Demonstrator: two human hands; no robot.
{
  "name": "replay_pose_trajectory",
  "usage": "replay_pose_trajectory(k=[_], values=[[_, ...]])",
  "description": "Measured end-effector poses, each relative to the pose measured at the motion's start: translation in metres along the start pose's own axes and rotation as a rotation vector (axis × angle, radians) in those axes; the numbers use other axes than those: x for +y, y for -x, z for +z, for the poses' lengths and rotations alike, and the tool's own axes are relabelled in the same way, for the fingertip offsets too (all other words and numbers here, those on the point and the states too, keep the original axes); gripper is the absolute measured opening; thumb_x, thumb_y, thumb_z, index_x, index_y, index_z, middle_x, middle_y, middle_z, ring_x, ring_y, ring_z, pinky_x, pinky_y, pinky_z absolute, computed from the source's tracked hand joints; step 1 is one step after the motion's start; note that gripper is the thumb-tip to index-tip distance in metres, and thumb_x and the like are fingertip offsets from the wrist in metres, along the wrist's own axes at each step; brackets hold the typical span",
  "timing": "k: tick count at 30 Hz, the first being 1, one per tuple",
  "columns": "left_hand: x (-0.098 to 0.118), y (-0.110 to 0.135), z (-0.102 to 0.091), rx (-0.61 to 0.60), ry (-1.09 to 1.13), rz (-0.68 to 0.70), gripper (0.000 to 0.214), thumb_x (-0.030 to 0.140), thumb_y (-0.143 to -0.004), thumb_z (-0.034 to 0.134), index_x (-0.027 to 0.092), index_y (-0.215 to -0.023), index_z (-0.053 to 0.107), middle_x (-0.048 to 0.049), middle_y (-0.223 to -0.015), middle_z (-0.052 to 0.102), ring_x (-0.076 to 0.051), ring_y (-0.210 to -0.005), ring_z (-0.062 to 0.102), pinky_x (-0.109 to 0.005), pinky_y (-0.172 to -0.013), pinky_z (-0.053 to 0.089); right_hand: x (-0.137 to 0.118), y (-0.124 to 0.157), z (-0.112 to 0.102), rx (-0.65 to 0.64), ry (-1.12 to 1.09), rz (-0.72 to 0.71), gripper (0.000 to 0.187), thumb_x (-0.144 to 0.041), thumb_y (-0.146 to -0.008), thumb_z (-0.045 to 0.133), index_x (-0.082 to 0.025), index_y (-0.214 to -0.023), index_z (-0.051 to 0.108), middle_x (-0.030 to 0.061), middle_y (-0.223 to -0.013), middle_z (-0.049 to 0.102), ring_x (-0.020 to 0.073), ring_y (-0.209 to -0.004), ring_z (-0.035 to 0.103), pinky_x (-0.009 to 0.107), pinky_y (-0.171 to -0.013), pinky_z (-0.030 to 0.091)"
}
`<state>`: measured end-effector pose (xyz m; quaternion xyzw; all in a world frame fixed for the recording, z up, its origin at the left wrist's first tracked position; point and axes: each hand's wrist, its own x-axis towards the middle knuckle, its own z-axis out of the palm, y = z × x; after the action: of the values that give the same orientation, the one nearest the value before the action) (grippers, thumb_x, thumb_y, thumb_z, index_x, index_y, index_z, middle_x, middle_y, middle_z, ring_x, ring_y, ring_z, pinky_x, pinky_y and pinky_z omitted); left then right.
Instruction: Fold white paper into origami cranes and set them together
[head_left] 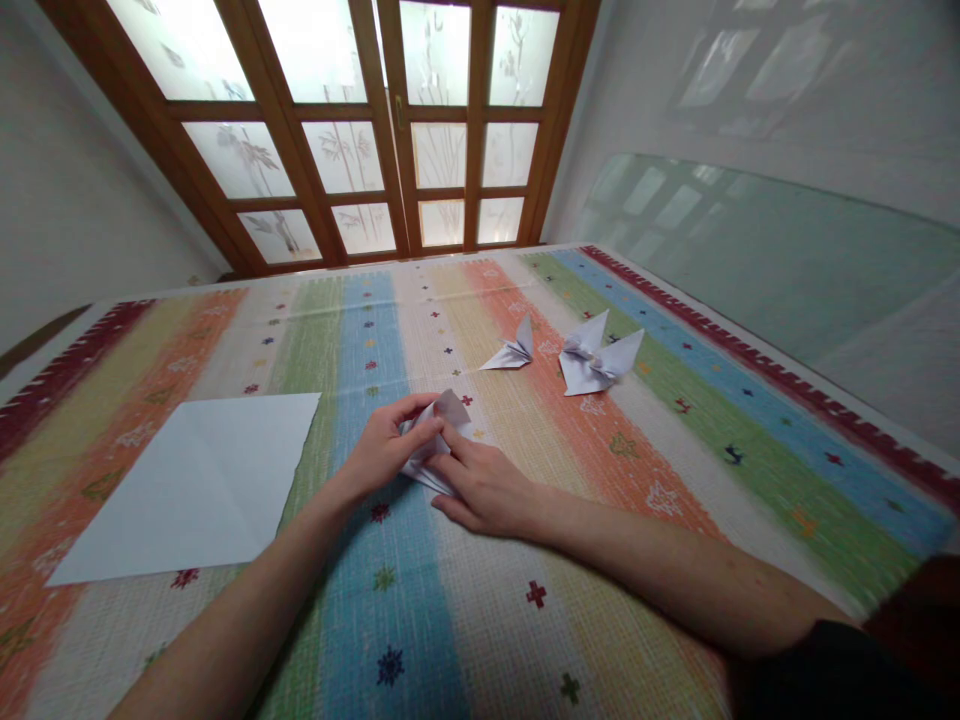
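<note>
A partly folded white paper piece [442, 425] lies on the striped cloth near the middle. My left hand [386, 445] curls over its left side, fingers pinching a flap. Against the paper's right side rests my right hand [484, 488], with fingers pressed on its lower edge. Both hands are closed on this paper.
A flat white sheet [191, 485] lies to the left on the striped cloth [637, 500]. Two finished folded paper figures, a small one [512, 352] and a larger one [596, 360], sit beyond my hands. A wooden glazed door [390, 130] stands at the far end, with a glass panel [787, 260] at right.
</note>
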<state>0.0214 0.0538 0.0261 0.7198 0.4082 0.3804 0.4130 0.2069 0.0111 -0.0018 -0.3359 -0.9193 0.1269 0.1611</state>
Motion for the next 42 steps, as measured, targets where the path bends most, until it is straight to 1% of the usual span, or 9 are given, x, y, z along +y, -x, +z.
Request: replay_pose_trajectory(k=[7,13,18,23,27,31,35,38,42], values=[[0.006,-0.008,0.001,0.048,0.029,0.044,0.038,0.043,-0.085,0.06,0.017,-0.113,0.067,-0.0093,-0.113,0.072,-0.023,-0.101,0.067,-0.036,-0.092,0.052,0.001,-0.001,0.0,0.015,0.003,0.004,0.035,-0.034,-0.088,0.059,-0.014,-0.117,0.053,0.0221,-0.151,0.029,0.0256,-0.102,0.06,0.045,-0.086,0.052],[0.023,-0.018,0.002,0.009,-0.062,0.065,0.029,0.039,-0.083,0.061,0.018,-0.099,0.073,-0.006,-0.101,0.076,-0.022,-0.094,0.069,-0.036,-0.09,0.053,0.001,-0.002,-0.001,-0.002,0.027,0.004,0.035,-0.036,-0.09,0.056,-0.012,-0.116,0.054,0.0238,-0.14,0.042,0.0286,-0.103,0.059,0.046,-0.085,0.052],[0.026,-0.018,0.006,0.063,-0.067,0.03,0.027,0.038,-0.083,0.06,0.018,-0.093,0.075,-0.0058,-0.1,0.077,-0.024,-0.096,0.069,-0.038,-0.095,0.051,0.002,-0.002,0.002,0.015,0.027,-0.002,0.037,-0.037,-0.09,0.056,-0.011,-0.116,0.052,0.0265,-0.149,0.031,0.0302,-0.108,0.058,0.047,-0.086,0.051],[0.019,-0.019,0.01,0.086,0.044,-0.057,0.028,0.039,-0.077,0.066,0.018,-0.092,0.076,-0.0061,-0.094,0.077,-0.023,-0.088,0.071,-0.035,-0.084,0.055,0.001,-0.002,0.001,0.004,0.032,0.002,0.037,-0.035,-0.089,0.057,-0.012,-0.118,0.053,0.0254,-0.146,0.036,0.0296,-0.106,0.059,0.046,-0.086,0.052],[0.019,-0.02,0.013,0.131,0.077,-0.08,0.023,0.036,-0.075,0.068,0.019,-0.088,0.077,-0.0052,-0.09,0.078,-0.021,-0.083,0.071,-0.032,-0.079,0.055,0.0,-0.002,0.001,0.015,0.037,0.0,0.04,-0.036,-0.088,0.058,-0.011,-0.119,0.053,0.0265,-0.148,0.033,0.0307,-0.106,0.06,0.047,-0.086,0.052],[0.02,-0.021,0.017,0.155,0.122,-0.107,0.02,0.036,-0.075,0.069,0.02,-0.083,0.077,-0.0042,-0.084,0.078,-0.02,-0.077,0.07,-0.03,-0.073,0.056,0.0,-0.002,0.001,0.019,0.022,0.008,0.039,-0.036,-0.089,0.058,-0.013,-0.12,0.053,0.0238,-0.151,0.031,0.0297,-0.108,0.059,0.047,-0.089,0.051],[0.015,-0.02,0.02,0.191,0.14,-0.065,0.019,0.035,-0.076,0.068,0.02,-0.084,0.076,-0.0044,-0.085,0.078,-0.02,-0.078,0.071,-0.031,-0.076,0.056,0.0,-0.002,0.002,0.009,0.03,0.018,0.039,-0.037,-0.089,0.057,-0.012,-0.12,0.053,0.0245,-0.149,0.034,0.0306,-0.109,0.059,0.047,-0.089,0.051],[0.01,-0.017,0.017,0.211,0.112,0.012,0.027,0.035,-0.074,0.07,0.018,-0.095,0.075,-0.0066,-0.096,0.077,-0.021,-0.086,0.07,-0.033,-0.082,0.055,0.001,-0.002,0.002,0.004,0.024,0.021,0.04,-0.038,-0.089,0.058,-0.011,-0.118,0.054,0.0257,-0.146,0.037,0.0306,-0.107,0.06,0.047,-0.087,0.052],[0.003,-0.01,0.008,0.183,0.065,0.096,0.032,0.041,-0.082,0.063,0.017,-0.1,0.074,-0.0084,-0.103,0.076,-0.022,-0.092,0.07,-0.033,-0.084,0.054,0.001,-0.002,0.002,0.044,-0.011,-0.003,0.043,-0.035,-0.088,0.061,-0.01,-0.121,0.053,0.0264,-0.154,0.024,0.0325,-0.115,0.057,0.047,-0.09,0.051]])
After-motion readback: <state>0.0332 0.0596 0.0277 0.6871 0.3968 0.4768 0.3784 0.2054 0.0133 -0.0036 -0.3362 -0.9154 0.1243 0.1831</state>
